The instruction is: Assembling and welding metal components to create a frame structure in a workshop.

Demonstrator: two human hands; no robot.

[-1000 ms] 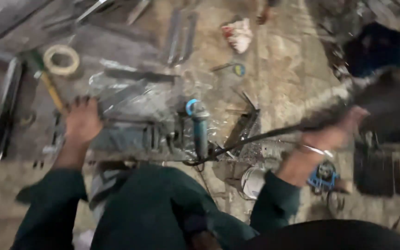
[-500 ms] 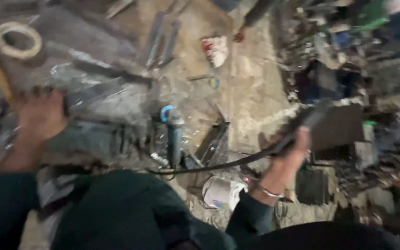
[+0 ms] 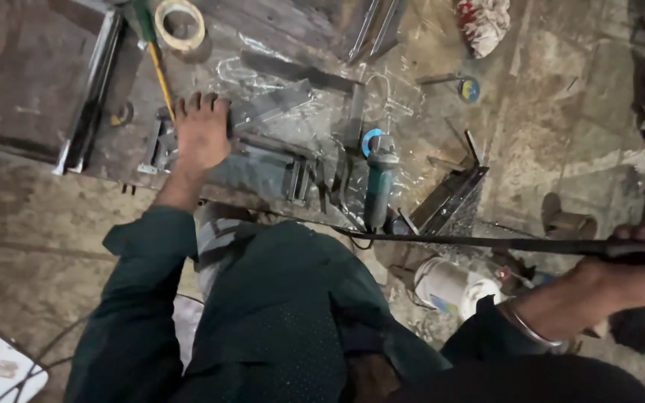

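Dusty concrete workshop floor, metal scrap scattered all over. Since a moment ago the view has swung back left and steadied; the left hand [image 3: 201, 134] has stayed flat, fingers spread, pressing on the steel frame piece [image 3: 263, 168] lying on the floor in front of the knees. Right hand [image 3: 628, 276] has dropped lower right, fist wrapped round a long thin dark rod [image 3: 487, 242] running level across the lap. Teal angle grinder [image 3: 378, 183] lies just beside the frame, untouched. Tape roll [image 3: 181, 24] and red-white rag [image 3: 484, 21] well apart.
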